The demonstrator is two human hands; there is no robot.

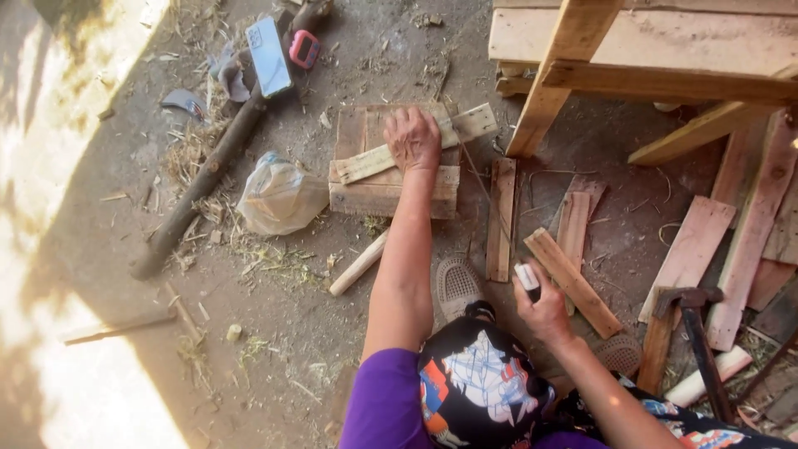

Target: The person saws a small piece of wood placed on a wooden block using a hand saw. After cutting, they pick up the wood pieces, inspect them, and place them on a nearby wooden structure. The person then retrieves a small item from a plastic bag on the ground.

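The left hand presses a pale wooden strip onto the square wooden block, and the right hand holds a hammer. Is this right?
Not quite. In the head view the right hand holds a small dark object with a white tip, not a hammer. The dark-headed hammer lies untouched on the boards at the right. The left hand does press the pale wooden strip onto the square wooden block.

Rough, unfinished wood dominates: a pale, matt slat (416, 143) lies under the left hand (413, 138) on a weathered, coarse-grained wooden block (366, 193). Just left of the block sits a crinkled, glossy clear plastic bag (279, 196). Right of the block lie dull reddish offcut boards (573, 278), and farther right a hammer (694, 333) with a rusty, matt metal head.
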